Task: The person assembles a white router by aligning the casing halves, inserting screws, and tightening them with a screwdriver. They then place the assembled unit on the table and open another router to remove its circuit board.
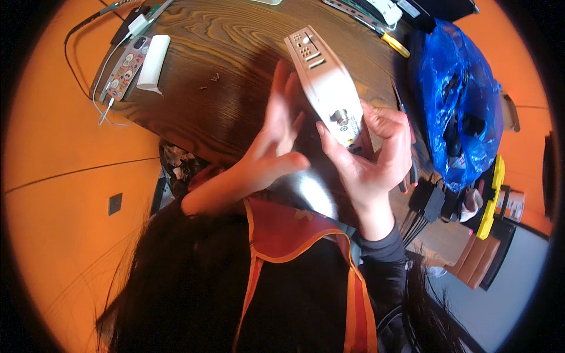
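My right hand [378, 144] grips the lower end of a white electronic box [331, 85], thumb on one side and fingers around the other. The box is held tilted above the table, its narrow face turned up. That face has slots, small holes and a round metal connector near my right thumb. My left hand [272, 132] is open beside the box on its left, fingers spread and holding nothing. A few tiny screws [215, 77] lie on the dark wooden table [223, 35] beyond my left hand.
At the far left are a phone in a patterned case [126, 69], with a cable, and a white cylinder [154, 63]. A yellow-handled screwdriver [395, 45] lies at the far right. A blue plastic bag [456, 106] sits right of the box, near a yellow bar-shaped object [491, 200].
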Demonstrator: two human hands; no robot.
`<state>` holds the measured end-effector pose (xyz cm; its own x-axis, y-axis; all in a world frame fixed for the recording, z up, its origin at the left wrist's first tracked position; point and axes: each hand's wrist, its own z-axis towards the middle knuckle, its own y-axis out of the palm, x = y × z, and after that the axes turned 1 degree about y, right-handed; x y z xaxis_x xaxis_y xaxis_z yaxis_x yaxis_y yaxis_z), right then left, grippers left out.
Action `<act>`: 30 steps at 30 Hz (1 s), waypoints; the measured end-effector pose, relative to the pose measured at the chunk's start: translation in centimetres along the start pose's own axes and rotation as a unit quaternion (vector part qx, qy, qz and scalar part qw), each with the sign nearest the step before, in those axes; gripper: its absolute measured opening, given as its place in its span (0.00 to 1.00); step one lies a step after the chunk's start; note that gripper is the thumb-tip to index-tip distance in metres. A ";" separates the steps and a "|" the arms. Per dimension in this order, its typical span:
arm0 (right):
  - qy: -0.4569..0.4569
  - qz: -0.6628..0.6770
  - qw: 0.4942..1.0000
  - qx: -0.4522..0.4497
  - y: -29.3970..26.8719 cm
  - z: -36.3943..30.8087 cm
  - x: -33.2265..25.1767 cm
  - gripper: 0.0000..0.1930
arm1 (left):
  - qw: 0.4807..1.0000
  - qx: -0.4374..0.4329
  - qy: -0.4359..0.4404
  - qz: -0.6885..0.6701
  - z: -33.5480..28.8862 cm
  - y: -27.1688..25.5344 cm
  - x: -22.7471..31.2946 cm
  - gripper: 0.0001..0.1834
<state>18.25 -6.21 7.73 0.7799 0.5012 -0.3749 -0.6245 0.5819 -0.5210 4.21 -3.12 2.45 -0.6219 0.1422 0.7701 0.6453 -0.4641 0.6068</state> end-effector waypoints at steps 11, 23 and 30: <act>0.125 0.150 0.942 -0.274 0.7 0.7 -1.7 0.18 | 0.970 0.028 -0.019 -0.239 1.0 -1.3 -1.2 0.34; 0.439 0.409 0.758 -0.255 -0.2 0.9 0.8 0.69 | 0.960 -0.128 -0.241 -0.067 -1.4 -0.3 2.0 0.31; 0.485 0.421 0.723 -0.255 -1.0 2.1 -0.1 0.67 | 0.984 -0.148 -0.084 0.041 0.7 0.0 2.6 0.50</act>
<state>18.66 -5.49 9.89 -0.0489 -0.2880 -0.9564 -0.9911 -0.1045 0.0822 2.92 -2.18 4.56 -0.4738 0.2247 0.8515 0.5170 -0.7118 0.4755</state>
